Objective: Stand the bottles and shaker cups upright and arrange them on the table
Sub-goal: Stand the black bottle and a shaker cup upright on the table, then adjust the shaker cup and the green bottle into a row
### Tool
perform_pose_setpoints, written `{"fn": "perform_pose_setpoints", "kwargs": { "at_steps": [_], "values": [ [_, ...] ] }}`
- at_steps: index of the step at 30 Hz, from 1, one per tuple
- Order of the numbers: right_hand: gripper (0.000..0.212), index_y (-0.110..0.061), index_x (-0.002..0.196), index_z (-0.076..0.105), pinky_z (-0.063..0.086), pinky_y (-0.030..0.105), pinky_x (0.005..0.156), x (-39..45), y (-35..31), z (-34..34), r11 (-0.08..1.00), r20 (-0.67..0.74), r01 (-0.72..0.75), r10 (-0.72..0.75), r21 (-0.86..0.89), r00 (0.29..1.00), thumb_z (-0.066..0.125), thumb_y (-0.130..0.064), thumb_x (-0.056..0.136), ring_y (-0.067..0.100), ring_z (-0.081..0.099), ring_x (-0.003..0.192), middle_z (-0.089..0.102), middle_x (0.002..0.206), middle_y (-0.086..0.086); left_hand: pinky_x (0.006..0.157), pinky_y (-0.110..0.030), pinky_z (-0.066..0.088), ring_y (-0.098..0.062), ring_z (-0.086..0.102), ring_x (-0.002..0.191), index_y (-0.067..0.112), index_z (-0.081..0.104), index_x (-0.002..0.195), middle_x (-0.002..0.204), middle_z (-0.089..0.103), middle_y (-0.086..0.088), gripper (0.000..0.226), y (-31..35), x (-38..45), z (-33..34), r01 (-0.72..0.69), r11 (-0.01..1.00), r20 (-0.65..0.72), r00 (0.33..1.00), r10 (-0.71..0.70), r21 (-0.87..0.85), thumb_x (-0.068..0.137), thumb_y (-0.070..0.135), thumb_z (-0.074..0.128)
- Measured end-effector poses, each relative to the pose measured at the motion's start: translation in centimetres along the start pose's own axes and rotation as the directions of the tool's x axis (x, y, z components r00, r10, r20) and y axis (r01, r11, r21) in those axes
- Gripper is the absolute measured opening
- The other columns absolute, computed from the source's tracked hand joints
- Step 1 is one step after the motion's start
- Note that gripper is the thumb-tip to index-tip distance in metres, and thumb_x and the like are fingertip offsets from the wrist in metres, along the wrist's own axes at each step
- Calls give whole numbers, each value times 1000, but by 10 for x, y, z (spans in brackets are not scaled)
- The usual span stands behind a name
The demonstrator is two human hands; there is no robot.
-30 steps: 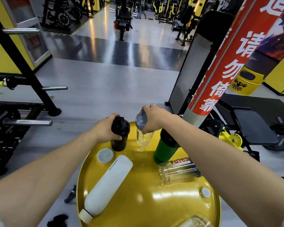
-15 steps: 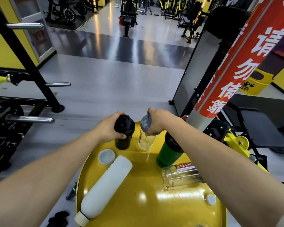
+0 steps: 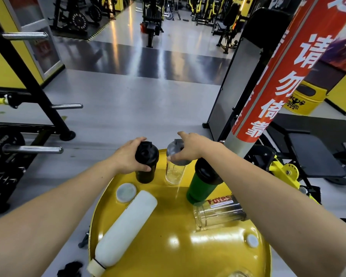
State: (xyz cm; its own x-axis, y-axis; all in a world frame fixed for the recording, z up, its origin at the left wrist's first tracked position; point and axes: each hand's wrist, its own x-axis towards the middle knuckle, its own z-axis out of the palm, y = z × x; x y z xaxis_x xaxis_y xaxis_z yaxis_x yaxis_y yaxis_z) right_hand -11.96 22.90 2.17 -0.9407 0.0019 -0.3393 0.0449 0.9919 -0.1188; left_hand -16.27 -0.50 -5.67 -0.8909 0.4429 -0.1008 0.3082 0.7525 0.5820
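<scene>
On the far edge of the round yellow table [image 3: 180,254] a black shaker cup [image 3: 145,172] stands upright, with my left hand [image 3: 128,156] wrapped round its lid. Beside it stands a clear shaker cup [image 3: 174,172] with a grey lid; my right hand [image 3: 190,148] rests on that lid with the fingers spreading. A green bottle [image 3: 200,186] with a black cap stands tilted under my right forearm. A white bottle [image 3: 126,228] lies on its side at the near left. A clear bottle [image 3: 216,214] with a red label lies on its side at the right.
Two round white plugs [image 3: 126,192] [image 3: 252,240] sit in the table top. A red and grey post [image 3: 278,86] leans close on the right. Weight racks stand to the left, a bench and yellow drum [image 3: 306,100] to the right. Grey floor lies beyond the table.
Both upright cups have stayed at the far edge. My right hand's fingers have loosened and spread on the clear cup's lid. The camera has shifted slightly forward.
</scene>
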Motion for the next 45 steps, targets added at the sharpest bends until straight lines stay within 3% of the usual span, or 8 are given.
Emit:
{"fn": "perform_pose_setpoints", "kwargs": {
  "at_steps": [3,9,14,19,24,32,45],
  "values": [
    [94,-17,157,26,44,44,106,-13,15,-14,996,-49,-2,6,94,999,58,-69,87,36,47,136,44,155,16,109,-44,40,-30,42,135,25,26,152,152,37,-6,110,12,-2,-3,-11,999,-70,997,13,34,63,53,84],
    [67,-20,146,45,45,42,105,-49,46,-38,994,-82,-6,15,110,996,49,-63,95,31,56,125,59,141,8,106,-42,41,-27,44,132,23,43,141,145,47,-2,77,54,0,-11,-97,985,-141,983,117,145,76,50,74],
    [89,-23,146,44,49,42,101,-93,59,-31,992,-2,-47,47,114,999,62,-77,77,30,57,124,58,141,8,107,-42,41,-26,47,131,24,46,139,143,51,-3,70,87,3,3,-177,971,-136,970,199,162,79,50,72],
    [114,-26,149,28,53,43,91,-100,62,13,996,-22,-63,62,-61,998,83,-69,59,36,59,116,55,134,10,103,-44,44,-28,51,125,23,40,143,139,54,-4,87,106,6,26,-187,962,-28,980,196,197,71,60,73],
    [105,-26,146,28,51,42,86,-87,75,29,998,-110,-39,44,55,993,84,-59,64,37,59,110,53,126,12,101,-44,45,-29,54,122,25,36,142,137,55,-2,100,108,14,38,-133,965,-19,990,141,228,61,67,77],
    [108,-25,151,27,51,45,97,-57,117,10,994,-129,-42,55,98,990,88,-46,65,36,56,119,53,133,13,96,-40,48,-28,56,117,27,35,139,135,56,-4,96,105,22,43,-133,977,-33,990,140,168,62,50,87],
    [110,-27,154,23,50,44,99,-31,141,10,979,-156,-1,34,205,987,90,-40,68,34,53,124,52,139,12,100,-40,49,-26,56,121,29,35,141,138,56,-1,89,103,29,47,-141,988,-87,985,147,69,69,41,86]
  ]
}}
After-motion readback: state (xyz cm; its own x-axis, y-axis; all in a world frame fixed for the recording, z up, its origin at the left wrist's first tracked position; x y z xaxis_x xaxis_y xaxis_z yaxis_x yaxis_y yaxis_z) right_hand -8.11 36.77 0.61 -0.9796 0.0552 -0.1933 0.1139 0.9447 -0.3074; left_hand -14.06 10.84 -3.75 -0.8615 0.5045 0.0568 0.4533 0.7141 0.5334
